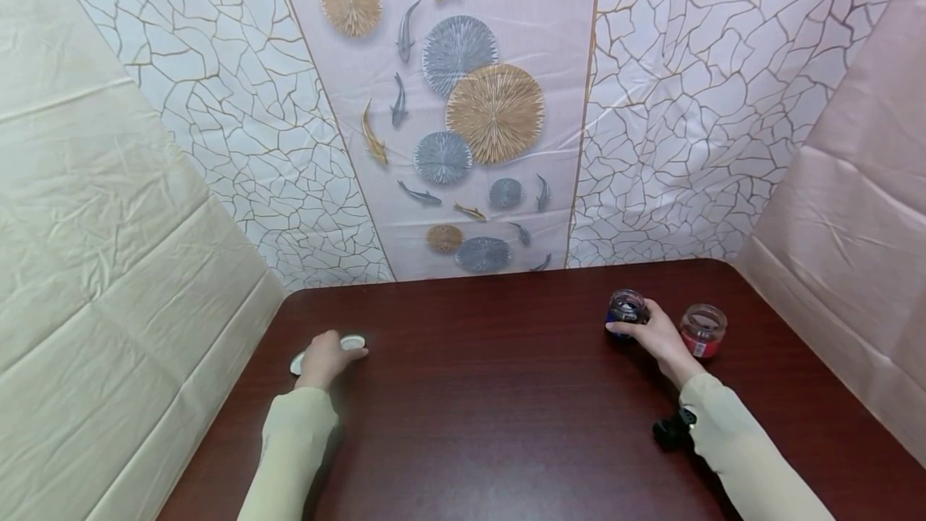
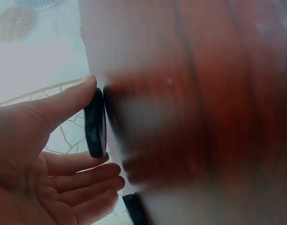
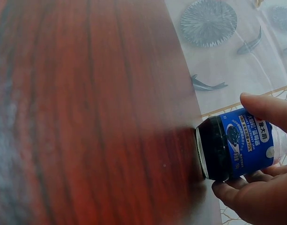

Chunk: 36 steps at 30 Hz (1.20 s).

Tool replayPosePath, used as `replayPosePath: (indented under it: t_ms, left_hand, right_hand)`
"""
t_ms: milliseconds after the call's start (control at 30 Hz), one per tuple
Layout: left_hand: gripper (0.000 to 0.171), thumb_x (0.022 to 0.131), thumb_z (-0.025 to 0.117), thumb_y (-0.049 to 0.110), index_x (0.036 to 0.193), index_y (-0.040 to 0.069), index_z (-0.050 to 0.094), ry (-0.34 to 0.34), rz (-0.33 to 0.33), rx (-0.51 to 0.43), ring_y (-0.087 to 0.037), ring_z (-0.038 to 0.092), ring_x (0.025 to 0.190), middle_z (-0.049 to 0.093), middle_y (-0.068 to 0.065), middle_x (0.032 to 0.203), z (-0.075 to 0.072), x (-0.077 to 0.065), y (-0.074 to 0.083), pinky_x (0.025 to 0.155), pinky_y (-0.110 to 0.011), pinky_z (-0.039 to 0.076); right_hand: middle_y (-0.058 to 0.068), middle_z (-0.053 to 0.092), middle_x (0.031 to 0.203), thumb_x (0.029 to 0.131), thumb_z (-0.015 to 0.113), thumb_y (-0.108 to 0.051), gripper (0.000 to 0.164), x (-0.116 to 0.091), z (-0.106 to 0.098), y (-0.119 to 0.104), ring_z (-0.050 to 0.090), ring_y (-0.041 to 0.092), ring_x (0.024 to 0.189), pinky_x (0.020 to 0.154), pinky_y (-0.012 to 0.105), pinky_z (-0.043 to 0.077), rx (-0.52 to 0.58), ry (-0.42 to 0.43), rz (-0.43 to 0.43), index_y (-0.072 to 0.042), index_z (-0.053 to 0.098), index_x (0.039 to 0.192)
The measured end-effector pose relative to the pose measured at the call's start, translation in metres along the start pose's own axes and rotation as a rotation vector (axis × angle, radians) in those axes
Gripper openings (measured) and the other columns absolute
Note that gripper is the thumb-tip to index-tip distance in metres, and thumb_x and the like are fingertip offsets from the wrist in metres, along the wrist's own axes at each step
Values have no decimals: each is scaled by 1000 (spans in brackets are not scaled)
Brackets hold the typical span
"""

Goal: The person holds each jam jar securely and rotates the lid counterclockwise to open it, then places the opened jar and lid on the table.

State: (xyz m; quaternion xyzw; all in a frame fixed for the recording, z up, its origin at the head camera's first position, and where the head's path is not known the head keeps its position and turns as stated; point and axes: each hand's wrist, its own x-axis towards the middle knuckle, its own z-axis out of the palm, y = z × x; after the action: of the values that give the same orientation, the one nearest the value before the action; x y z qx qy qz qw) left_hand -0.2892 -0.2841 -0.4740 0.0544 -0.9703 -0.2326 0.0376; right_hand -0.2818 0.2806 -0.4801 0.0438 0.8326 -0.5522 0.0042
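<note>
At the left of the table, my left hand (image 1: 325,360) pinches a round lid (image 1: 353,342) by its edges, thumb on one side and a finger on the other. In the left wrist view this lid (image 2: 95,124) looks dark and stands edge-on, very close to the tabletop. A second lid (image 1: 297,363) lies beside that hand, partly hidden by it. Over on the right, my right hand (image 1: 660,336) grips a glass jar (image 3: 248,144) with a blue label and dark contents. Its lidless rim faces up. Whether its base touches the table, I cannot tell.
A lidless glass jar with a red label (image 1: 702,332) stands just right of my right hand. A small black device (image 1: 673,431) sits at the right wrist. The dark wooden table (image 1: 477,392) ends at a patterned cloth (image 1: 485,215) behind, with pale cloth on both sides.
</note>
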Motion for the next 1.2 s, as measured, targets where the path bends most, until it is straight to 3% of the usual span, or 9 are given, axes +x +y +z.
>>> replayPosePath:
  t_ms: [667,1200]
  left_hand:
    - [48,85,80,28,108,-10,64,-36,-60,5,-30,59,77,65,-20,92,-3,2,-2,74,-51,52]
    - [48,86,79,26,109,-13,63,-46,-57,5,-32,59,80,65,-23,95,-5,2,-3,76,-53,52]
  right_hand:
    - [34,34,150,92,75,-28,92,-1,0,0,37,44,133,111,56,31,6,-6,4,9,17,154]
    - [34,32,151,93,74,-28,92,-2,0,-1,35,46,134,113,58,29,-4,-2,8,10,16,154]
